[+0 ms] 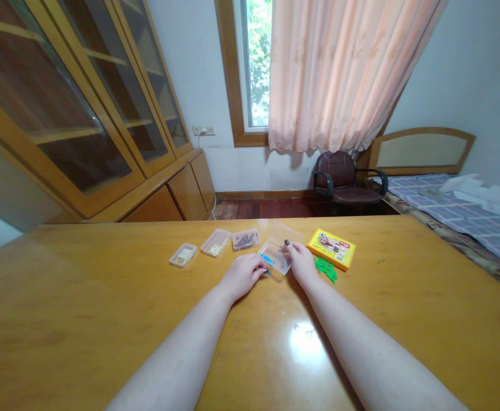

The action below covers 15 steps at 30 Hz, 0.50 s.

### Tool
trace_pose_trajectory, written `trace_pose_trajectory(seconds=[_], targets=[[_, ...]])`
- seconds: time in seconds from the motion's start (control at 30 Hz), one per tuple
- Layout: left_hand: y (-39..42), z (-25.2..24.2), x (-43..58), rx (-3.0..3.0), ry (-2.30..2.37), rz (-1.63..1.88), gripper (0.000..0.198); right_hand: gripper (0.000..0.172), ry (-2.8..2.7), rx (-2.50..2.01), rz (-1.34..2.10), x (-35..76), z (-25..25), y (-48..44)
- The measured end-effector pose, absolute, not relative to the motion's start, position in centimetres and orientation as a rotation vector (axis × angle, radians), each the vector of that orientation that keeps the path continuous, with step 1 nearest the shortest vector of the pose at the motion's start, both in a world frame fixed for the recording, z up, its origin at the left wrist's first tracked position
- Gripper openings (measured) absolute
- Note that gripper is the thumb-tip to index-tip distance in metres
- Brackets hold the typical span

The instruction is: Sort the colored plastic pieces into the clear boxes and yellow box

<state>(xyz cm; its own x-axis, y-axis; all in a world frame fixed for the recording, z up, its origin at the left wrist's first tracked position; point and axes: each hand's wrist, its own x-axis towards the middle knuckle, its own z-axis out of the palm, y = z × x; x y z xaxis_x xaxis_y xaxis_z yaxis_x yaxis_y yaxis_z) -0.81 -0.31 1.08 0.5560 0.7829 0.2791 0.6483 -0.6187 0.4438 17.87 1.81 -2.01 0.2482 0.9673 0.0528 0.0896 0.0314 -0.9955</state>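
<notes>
A small clear plastic box with blue pieces inside lies tilted on the wooden table. My right hand grips its right side, fingers curled on the rim. On the box's left edge rests my left hand, closed, with fingertips pinching at blue pieces. A clear lid lies just behind the box. Green pieces are scattered right of my right hand, beside a yellow box.
Three small clear boxes stand in a row to the left: one with pale pieces, one with cream pieces, one with dark pieces. A glass-door cabinet, a chair and a bed lie beyond.
</notes>
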Motion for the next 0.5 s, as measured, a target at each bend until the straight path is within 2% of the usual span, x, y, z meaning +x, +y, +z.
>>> trace_pose_trajectory(seconds=[0.27, 0.5], targets=[[-0.3, 1.1, -1.3, 2.4, 1.221, 1.102, 0.01, 0.028, -1.28, -1.341, 0.969, 17.6, -1.6, 1.2], [0.3, 0.5, -1.2, 2.39, 1.356, 1.025, 0.011, 0.026, -1.347, -1.343, 0.945, 17.3, -0.8, 0.7]])
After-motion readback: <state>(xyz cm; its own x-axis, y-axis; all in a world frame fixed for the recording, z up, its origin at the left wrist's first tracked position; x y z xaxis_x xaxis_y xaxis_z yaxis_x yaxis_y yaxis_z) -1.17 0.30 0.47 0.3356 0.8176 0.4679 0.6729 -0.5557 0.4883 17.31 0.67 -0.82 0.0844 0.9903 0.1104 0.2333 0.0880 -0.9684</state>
